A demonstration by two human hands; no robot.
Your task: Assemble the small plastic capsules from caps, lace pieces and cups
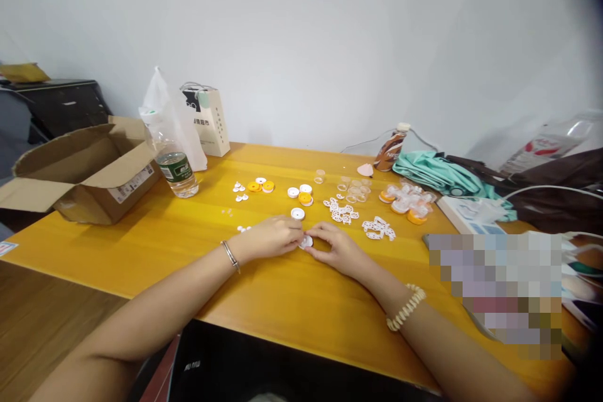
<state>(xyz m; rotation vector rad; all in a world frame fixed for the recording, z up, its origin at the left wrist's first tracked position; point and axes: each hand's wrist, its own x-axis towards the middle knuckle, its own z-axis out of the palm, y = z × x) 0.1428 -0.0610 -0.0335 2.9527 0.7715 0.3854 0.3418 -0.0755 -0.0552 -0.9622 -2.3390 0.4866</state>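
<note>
Both hands meet over the middle of the table around a small round white plastic piece. My left hand has its fingers bent together at the piece's left side, partly hiding it. My right hand grips the piece from the right between thumb and fingers. Just beyond them lies a white round cap. Farther back are white and orange round caps. White openwork pieces lie right of the hands, with a second group beside them. Small white parts lie to the left.
An open cardboard box, a water bottle and a paper bag stand at left. Clear cups, assembled orange-and-clear pieces, a brown drink bottle and a teal cloth are at right. A blurred-out patch covers the near right.
</note>
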